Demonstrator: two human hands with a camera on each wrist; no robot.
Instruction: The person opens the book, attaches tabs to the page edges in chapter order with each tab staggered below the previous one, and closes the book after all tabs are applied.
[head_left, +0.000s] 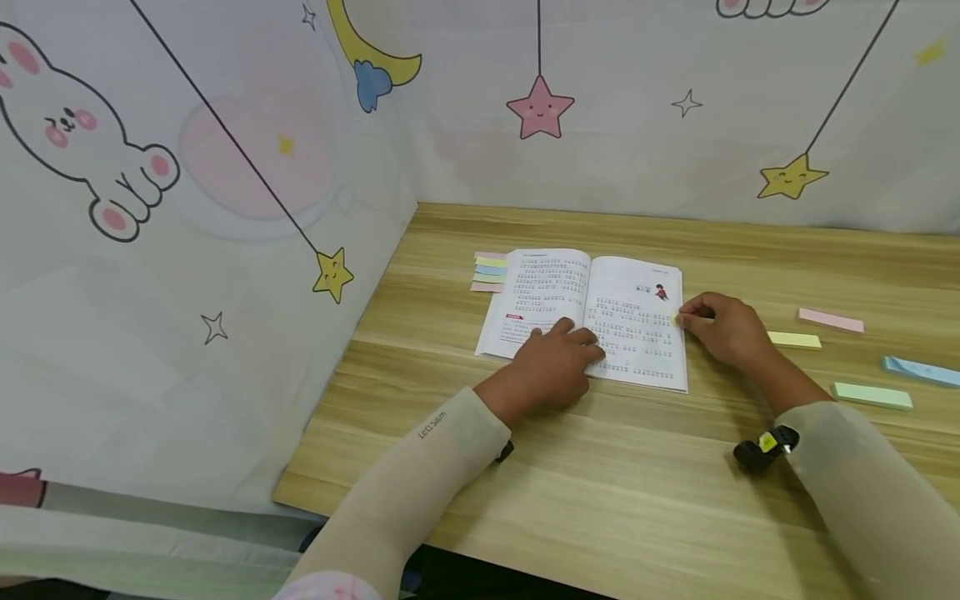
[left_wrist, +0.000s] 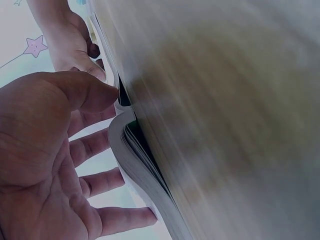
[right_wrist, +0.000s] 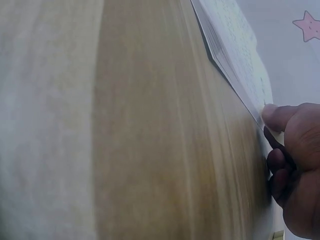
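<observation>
An open book with printed pages lies on the wooden table. Across its lower middle, near the fold, my left hand rests with spread, straightish fingers pressing the pages. In the left wrist view those fingers lie over the curved pages, the thumb by the book's lower edge. At the right page's outer edge, my right hand pinches a small yellow sticky tab between thumb and fingers, mostly hidden by the fingertips. The right wrist view shows the thumb on the page edge, other fingers curled below.
Colored sticky tabs stick out from the book's left edge. To the right lie pads of sticky strips: pink, yellow, blue and green. A cartoon-printed wall stands behind the table and on its left.
</observation>
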